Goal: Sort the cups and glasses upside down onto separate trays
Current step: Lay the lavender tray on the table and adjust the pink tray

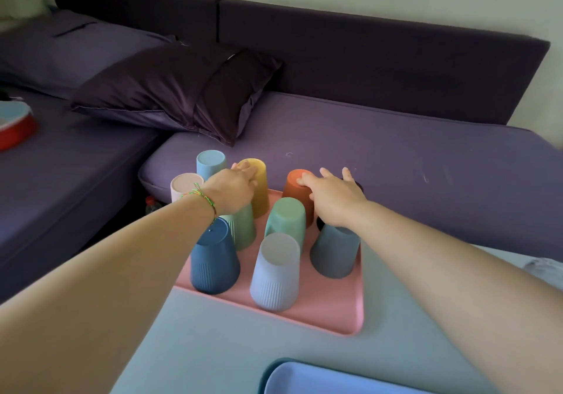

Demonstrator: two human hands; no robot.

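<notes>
Upside-down cups crowd the pink tray [335, 308]. At its 11 o'clock, the left hand [231, 191] curls round the yellow cup [260, 192]. At 12, the right hand [333, 198] lies spread, thumb on the orange cup [297, 189], its fingers hiding most of a dark cup [358, 185]. At 6 o'clock is a blue tray [320, 378] — cut off.

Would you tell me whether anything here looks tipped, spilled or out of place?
Nothing stands out: every clearly visible cup stands upside down, none tipped. The left forearm hides whether the pale pink cup and light blue cup sit on the pink tray.
</notes>
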